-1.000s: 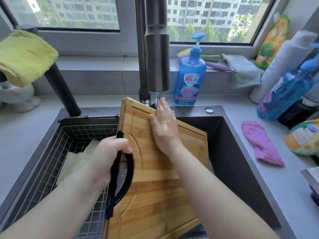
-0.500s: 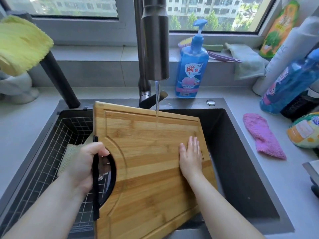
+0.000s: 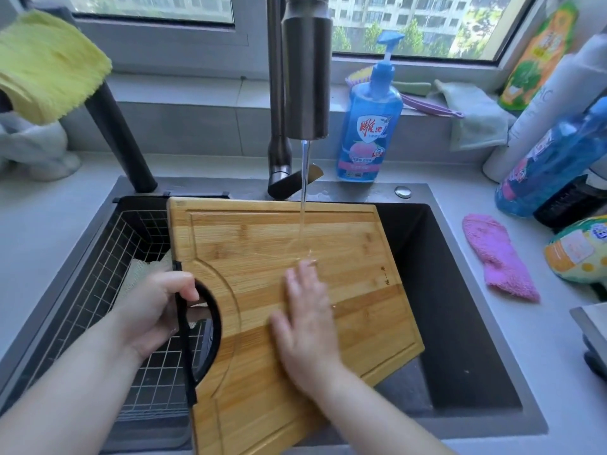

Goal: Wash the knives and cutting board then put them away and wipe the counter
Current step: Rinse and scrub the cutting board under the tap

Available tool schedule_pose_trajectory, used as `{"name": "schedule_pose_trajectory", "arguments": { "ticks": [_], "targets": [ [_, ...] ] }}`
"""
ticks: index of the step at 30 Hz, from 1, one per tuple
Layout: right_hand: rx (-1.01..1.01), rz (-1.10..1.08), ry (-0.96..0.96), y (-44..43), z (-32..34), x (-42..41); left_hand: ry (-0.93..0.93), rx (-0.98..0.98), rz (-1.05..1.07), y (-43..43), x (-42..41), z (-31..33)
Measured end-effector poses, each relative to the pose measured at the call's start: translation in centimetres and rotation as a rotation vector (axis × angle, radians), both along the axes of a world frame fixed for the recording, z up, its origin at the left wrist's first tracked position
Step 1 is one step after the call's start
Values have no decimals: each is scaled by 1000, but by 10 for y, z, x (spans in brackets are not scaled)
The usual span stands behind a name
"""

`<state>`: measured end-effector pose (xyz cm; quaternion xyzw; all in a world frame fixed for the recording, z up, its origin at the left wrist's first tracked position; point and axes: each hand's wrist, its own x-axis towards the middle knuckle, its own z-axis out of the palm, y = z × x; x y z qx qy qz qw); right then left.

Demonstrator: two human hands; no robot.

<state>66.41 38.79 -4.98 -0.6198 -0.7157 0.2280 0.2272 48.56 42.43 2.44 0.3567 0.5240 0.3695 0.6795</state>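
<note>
Since 0.5 s ago: right hand [image 3: 305, 326] has slid from the board's right edge to mid-face, fingertips just below where the stream lands. Cutting board [image 3: 262, 244] sits tilted over the sink [image 3: 460, 323], far edge near the faucet [image 3: 305, 77], water [image 3: 303, 185] hitting the upper face. Left hand [image 3: 154, 310] grips the black handle [image 3: 215, 323] at the left edge, fingers curled round it. Right hand is flat, fingers straight, palm on wood. Hands apart. Imo: keep the tilt so runoff drains into the sink, sweep palm over the full face incl. groove, then flip. Wet wood is prob. slippery, so grip firm. Knives not in view.
</note>
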Motion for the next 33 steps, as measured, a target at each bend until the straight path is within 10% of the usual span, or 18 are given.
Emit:
{"name": "schedule_pose_trajectory", "arguments": {
  "ticks": [5,11,18,25,33],
  "targets": [
    [230,108,-69,-11,-21,10,-23,-4,-3,-3,-4,-3],
    [-240,-336,54,10,-14,54,-81,5,11,-8,-2,-6],
    [107,159,-118,39,27,10,-91,51,-16,-10,-4,-7],
    [-213,-553,2,109,19,98,-119,80,-54,-13,-8,-9],
    [59,-69,-127,89,14,48,-122,48,-49,-11,-12,-15]
  ]
}}
